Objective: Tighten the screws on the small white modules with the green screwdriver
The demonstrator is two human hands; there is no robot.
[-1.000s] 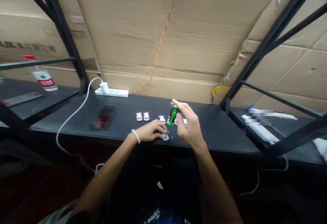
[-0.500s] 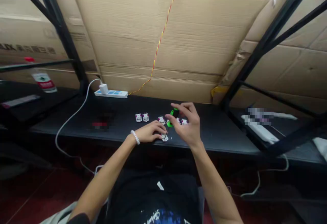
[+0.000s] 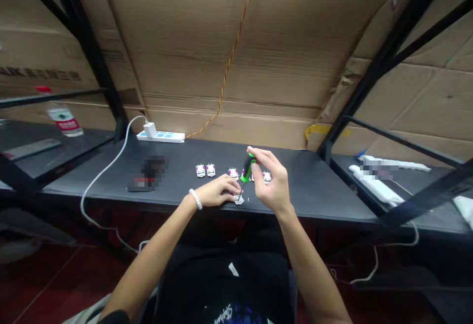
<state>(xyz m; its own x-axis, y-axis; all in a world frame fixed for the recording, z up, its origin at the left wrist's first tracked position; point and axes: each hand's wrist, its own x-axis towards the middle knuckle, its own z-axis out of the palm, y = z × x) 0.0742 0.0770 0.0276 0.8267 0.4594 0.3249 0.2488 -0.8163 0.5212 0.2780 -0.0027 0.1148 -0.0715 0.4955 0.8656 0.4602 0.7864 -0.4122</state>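
My right hand (image 3: 274,181) grips a screwdriver (image 3: 247,166) by its black and green handle, with the thumb on the near side and fingers over the top. Its thin shaft slants down to a small white part (image 3: 239,200) near the table's front edge. My left hand (image 3: 220,190), wearing a beaded bracelet, pinches that part from the left with fingertips and thumb. Behind the hands stand similar white and purple parts: two together on the left (image 3: 205,170), one (image 3: 233,173) above my left fingers, and one (image 3: 266,177) partly behind my right hand.
A white power strip (image 3: 161,136) with a plugged-in charger lies at the back left, its cable (image 3: 107,169) looping over the front edge. A blurred dark object (image 3: 148,176) rests on the left. Black rack posts (image 3: 364,82) flank the black table (image 3: 310,186); cardboard (image 3: 185,48) closes the back.
My right fingers and thumb have shifted around the screwdriver handle, and the thumb sits lower and further right. My left hand holds still on the white part. The picture's exposure has changed.
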